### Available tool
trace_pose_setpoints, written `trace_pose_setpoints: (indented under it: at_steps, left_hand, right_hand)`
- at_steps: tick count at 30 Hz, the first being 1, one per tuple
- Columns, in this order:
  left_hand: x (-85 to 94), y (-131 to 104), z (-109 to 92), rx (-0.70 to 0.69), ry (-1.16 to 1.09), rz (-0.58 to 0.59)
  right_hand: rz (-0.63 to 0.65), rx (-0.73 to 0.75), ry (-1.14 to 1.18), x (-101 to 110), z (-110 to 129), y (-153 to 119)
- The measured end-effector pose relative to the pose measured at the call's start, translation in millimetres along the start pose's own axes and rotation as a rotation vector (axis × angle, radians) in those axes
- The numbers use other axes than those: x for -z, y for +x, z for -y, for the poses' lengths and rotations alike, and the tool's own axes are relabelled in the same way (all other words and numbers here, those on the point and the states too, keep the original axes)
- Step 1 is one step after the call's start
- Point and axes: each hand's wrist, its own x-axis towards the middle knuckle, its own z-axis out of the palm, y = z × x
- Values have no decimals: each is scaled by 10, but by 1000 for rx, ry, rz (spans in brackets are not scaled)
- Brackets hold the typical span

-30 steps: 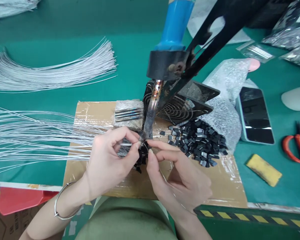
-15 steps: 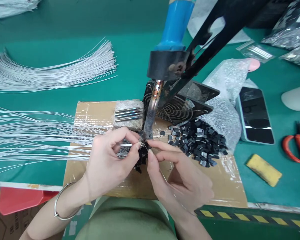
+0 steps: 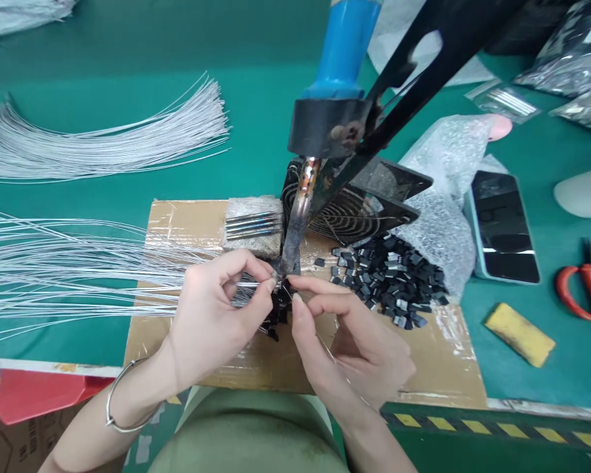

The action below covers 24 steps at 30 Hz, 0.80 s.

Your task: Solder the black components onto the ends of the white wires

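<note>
My left hand (image 3: pixel 221 315) pinches a thin white wire between thumb and forefinger, just below the tip of a mounted soldering iron (image 3: pixel 298 223). Close on its right, my right hand (image 3: pixel 352 348) has thumb and forefinger near together on a thin solder wire (image 3: pixel 335 360) that trails down over the palm. The spot where wire and iron tip meet is tiny and partly hidden by the fingertips. Many white wires (image 3: pixel 79 263) stretch to the left, and small black pieces (image 3: pixel 274 318) lie under the fingertips.
On the cardboard (image 3: pixel 438 374) lies a heap of black connectors (image 3: pixel 398 282). Behind stand a fan (image 3: pixel 349 210) and a block with metal rods (image 3: pixel 253 226). A phone (image 3: pixel 505 226), yellow sponge (image 3: pixel 520 334) and red-handled pliers (image 3: pixel 584 292) lie right; another wire bundle (image 3: pixel 113 148) lies back left.
My right hand has shifted very slightly left, its thumb tip still near the iron tip. My left hand has barely moved.
</note>
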Motion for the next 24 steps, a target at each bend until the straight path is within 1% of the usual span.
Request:
trace_pose_setpoints:
  at_steps: [12, 24]
  left_hand:
    - [-1, 27, -56, 4, 14, -19]
    - [-6, 38, -54, -10, -39, -27]
  right_hand:
    - [-17, 12, -1, -22, -5, 13]
    - [-38, -2, 28, -34, 0, 10]
